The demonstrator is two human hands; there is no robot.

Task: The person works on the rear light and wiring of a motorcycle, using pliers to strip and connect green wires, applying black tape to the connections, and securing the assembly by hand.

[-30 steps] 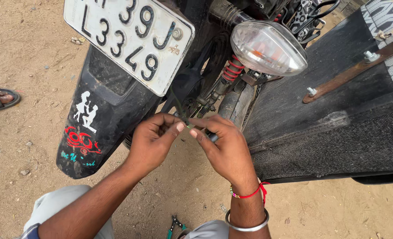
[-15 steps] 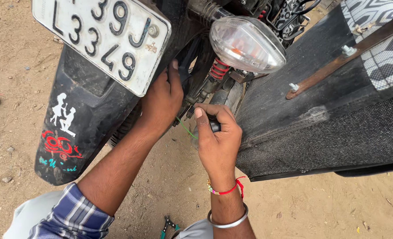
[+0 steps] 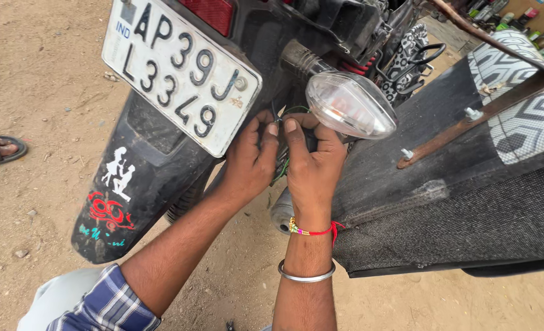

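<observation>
Pinching thin green wires (image 3: pixel 282 164) w/ both hands behind clear indicator lamp (image 3: pixel 349 105)

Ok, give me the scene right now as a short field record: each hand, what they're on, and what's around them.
left hand: fingers on thin wires behind the number plate
right hand: thumb up, also on the wires, just below the clear turn-signal lamp
hands: touching each other
wires: green and dark, mostly hidden
mudguard: black, with stickers
seat: black, at right
ground: sandy dirt
</observation>
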